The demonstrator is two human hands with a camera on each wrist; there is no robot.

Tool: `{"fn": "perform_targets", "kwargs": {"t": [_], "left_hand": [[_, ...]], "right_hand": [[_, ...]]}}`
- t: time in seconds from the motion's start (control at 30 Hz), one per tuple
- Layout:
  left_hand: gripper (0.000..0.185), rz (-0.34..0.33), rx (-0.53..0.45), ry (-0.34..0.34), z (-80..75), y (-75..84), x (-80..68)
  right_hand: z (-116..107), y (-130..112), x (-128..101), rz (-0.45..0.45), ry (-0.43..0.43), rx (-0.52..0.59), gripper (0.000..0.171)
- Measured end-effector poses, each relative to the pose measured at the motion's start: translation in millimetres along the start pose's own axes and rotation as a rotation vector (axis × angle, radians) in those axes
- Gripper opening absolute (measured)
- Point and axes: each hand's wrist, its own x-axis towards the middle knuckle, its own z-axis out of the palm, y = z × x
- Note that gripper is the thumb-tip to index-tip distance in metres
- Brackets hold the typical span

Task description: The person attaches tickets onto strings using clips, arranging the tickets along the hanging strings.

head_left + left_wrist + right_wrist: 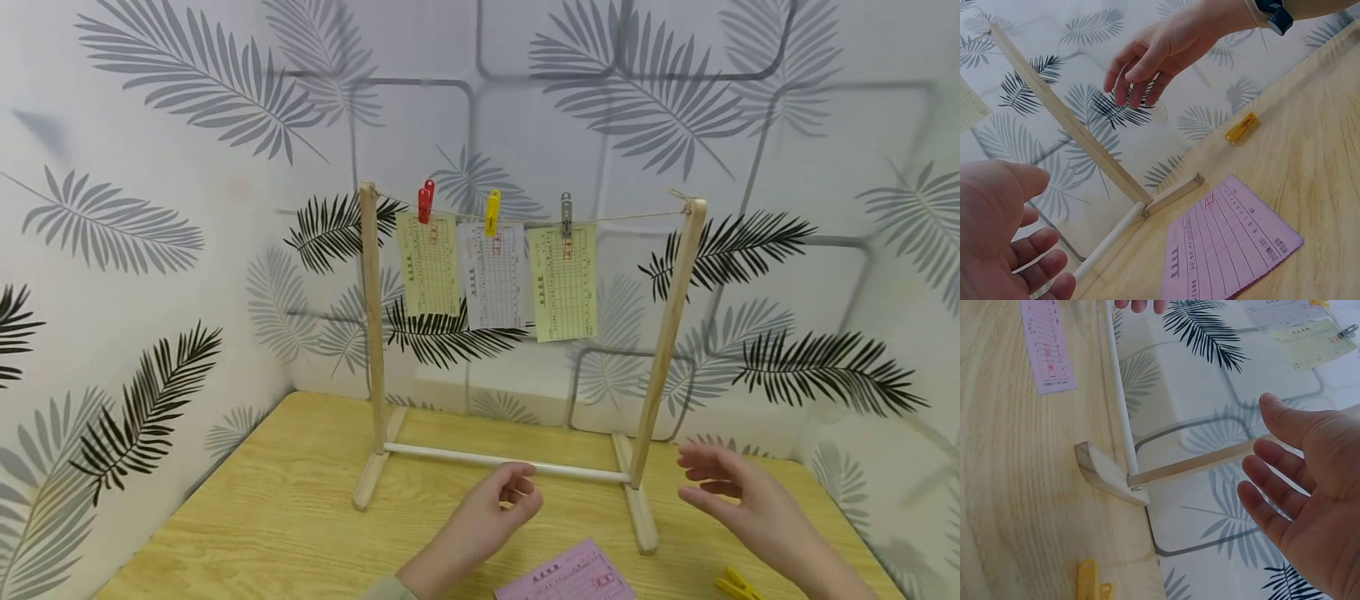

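My left hand point(491, 517) hovers over the table in front of the rack, fingers loosely bent and holding nothing. My right hand point(750, 504), also holding nothing, hangs in the air right of the rack's right post. Below and between the hands lies a pink printed slip point(1225, 240) on the table. A yellow clothespin point(1242, 129) lies on the tabletop below my right hand. On the rack's string hang a yellow slip point(429, 267) under a red clothespin point(425, 204), a white slip point(493, 279) under a yellow clothespin point(492, 212), and another yellow slip point(564, 287) under a grey clothespin point(566, 215).
The wooden rack point(667, 342) has two upright posts, wooden feet and a white crossbar point(465, 457) low between them. It stands on a wood-grain table point(247, 492). Behind rises a leaf-patterned wall point(300, 167). A dark band point(1274, 15) circles the right wrist.
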Motion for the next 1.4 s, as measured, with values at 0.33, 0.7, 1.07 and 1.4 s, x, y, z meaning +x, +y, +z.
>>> {"fn": "perform_targets", "kwargs": {"t": [0.33, 0.7, 1.07, 1.4], "left_hand": [[0.041, 0.013, 0.077, -0.068, 5.9, -12.2, -1.8], [0.05, -0.007, 0.13, -0.157, 11.0, -15.7, -7.8], [0.052, 0.0, 0.229, -0.207, 16.0, -24.2, -4.4], [0.056, 0.03, 0.395, -0.225, 16.5, -24.6, -8.8]], "right_hand": [[1, 23, -14, 0.105, -0.048, 0.026, 0.047], [-8, 49, -25, 0.252, -0.13, 0.031, 0.053], [-16, 86, -34, 0.389, -0.195, 0.093, 0.06], [-23, 109, -38, 0.41, -0.236, 0.093, 0.054]]}}
